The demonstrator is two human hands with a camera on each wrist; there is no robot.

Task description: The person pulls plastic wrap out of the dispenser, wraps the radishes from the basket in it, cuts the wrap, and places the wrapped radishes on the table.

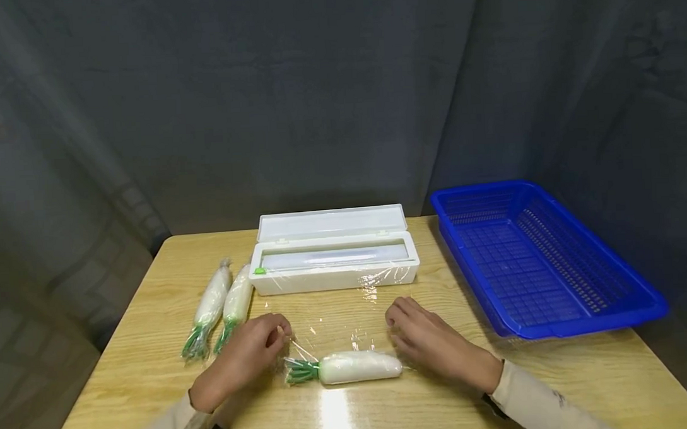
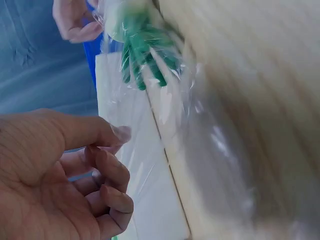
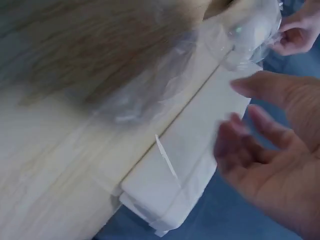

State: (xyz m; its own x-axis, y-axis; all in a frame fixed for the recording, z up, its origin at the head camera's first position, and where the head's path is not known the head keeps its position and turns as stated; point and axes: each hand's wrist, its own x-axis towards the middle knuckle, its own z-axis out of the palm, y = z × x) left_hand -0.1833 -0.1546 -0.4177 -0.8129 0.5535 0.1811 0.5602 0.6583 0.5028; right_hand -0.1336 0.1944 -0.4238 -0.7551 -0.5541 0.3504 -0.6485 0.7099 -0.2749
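A white radish with cut green stems [image 1: 360, 368] lies crosswise on the table between the hands, with clear plastic wrap [image 1: 310, 332] around and behind it. My left hand [image 1: 258, 347] is beside the stem end; its thumb and curled fingers pinch the wrap, which glints at the thumb tip [image 2: 122, 133] in the left wrist view. Near the radish's tip end, my right hand [image 1: 433, 341] has loosely bent fingers. The right wrist view shows its thumb [image 3: 257, 84] apart from the fingers, holding nothing. Behind stands a white wrap dispenser [image 1: 334, 279], lid raised, film roll [image 1: 333, 257] inside.
Two wrapped radishes, one outer [image 1: 212, 299] and one inner [image 1: 238, 297], lie left of the dispenser. A blue plastic basket [image 1: 476, 285] stands at the right, reaching over the table's edge. Dark curtain [image 1: 317, 102] hangs behind the wooden table [image 1: 149, 335].
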